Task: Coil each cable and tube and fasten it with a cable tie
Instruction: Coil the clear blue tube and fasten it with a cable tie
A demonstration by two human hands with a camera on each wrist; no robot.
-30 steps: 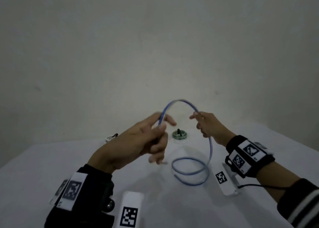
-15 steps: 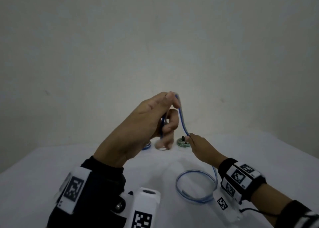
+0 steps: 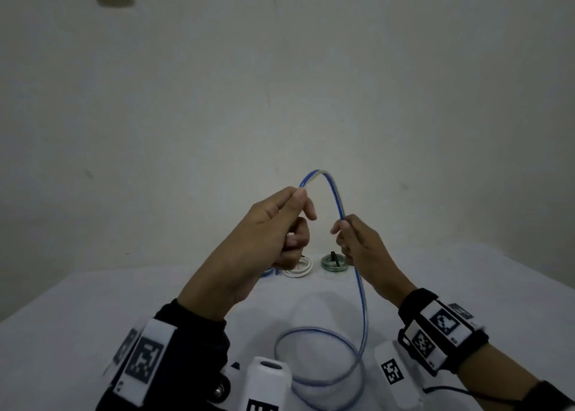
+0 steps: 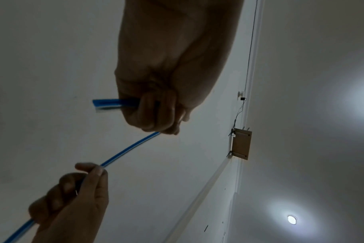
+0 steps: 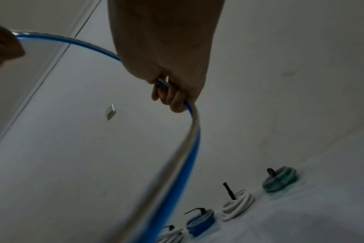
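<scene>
Nearest the body, loose loop of the blue tube lies flat on the white table, below and between both wrists. From the loop's right side the tube rises to the right hand.

Right hand: fingers curled round the tube, thumb and forefinger pinching it at the top of the fist; tube leaves the little-finger side and drops toward the table. In the left wrist view the same hand shows thumb pressed on the tube against curled fingers.

Above the right fingertips the tube arches up and over to the left hand, held up off the table, a bit higher than the right. Left thumb and forefinger pinch the tube; remaining fingers curled in. A short cut end of the tube pokes out past the left fingers, seen in the left wrist view.

Beyond the fingers, at the far table edge by the wall, finished coils in a row, each with a black cable tie: green coil just behind the right fingers, white coil behind the left fingers, then blue coil and another white coil, partly cut off by the frame edge.
</scene>
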